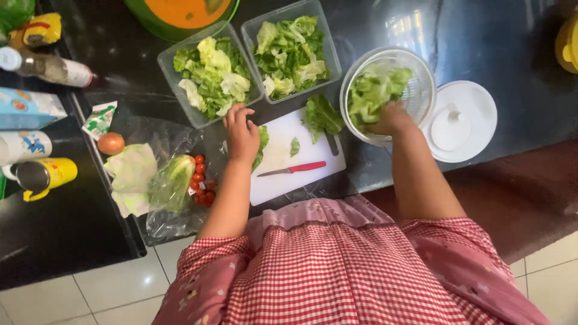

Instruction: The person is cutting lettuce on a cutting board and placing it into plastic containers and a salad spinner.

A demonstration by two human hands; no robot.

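While left hand (pixel 242 133) fingers rest open, right hand (pixel 390 120) grips lettuce (pixel 370 90) beside two tubs (pixel 167 66).

Both arms stretch forward, left hand (pixel 242 133) lying palm-down, right hand (pixel 390 120) curled, fingers hidden.

Blue-white carton (pixel 27 108), labelled bottle (pixel 51 69), yellow can (pixel 45 176), green-white sachet (pixel 99 119), all far left

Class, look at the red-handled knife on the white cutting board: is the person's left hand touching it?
Apart. The head view shows the left hand by the board's upper left edge, with bare white cutting board between it and the red-handled knife.
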